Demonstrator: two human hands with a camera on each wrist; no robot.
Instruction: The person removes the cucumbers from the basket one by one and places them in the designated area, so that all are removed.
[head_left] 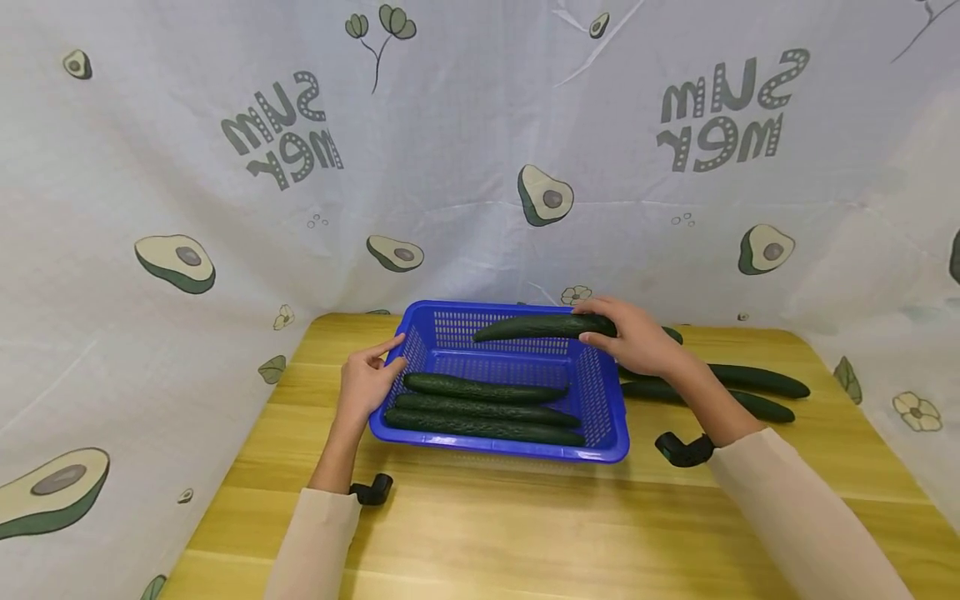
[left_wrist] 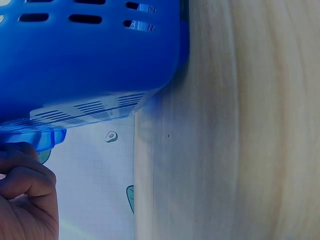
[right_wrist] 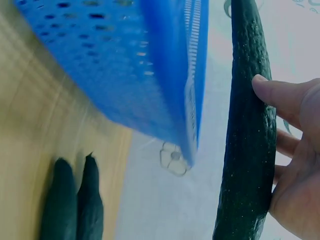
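A blue plastic basket [head_left: 498, 450] with slotted walls stands on the table. Several green cucumbers are in view, three of them [head_left: 487, 408] lying side by side in the basket's near half. The left hand [head_left: 366, 383] grips the basket's left rim between thumb and fingers; in the left wrist view its curled fingers [left_wrist: 30, 175] are by the rim. Over the basket's far right part, the right hand [head_left: 630, 337] holds another cucumber [head_left: 525, 327] roughly level. The right wrist view shows the thumb on one side of this cucumber [right_wrist: 247, 140] and fingers behind it.
Two more cucumbers [head_left: 757, 380] lie on the wooden table [head_left: 525, 525] right of the basket, partly behind the right forearm. A pale cloth [head_left: 465, 167] printed with avocados hangs behind the table and at its sides. Each wrist bears a small black device [head_left: 684, 450].
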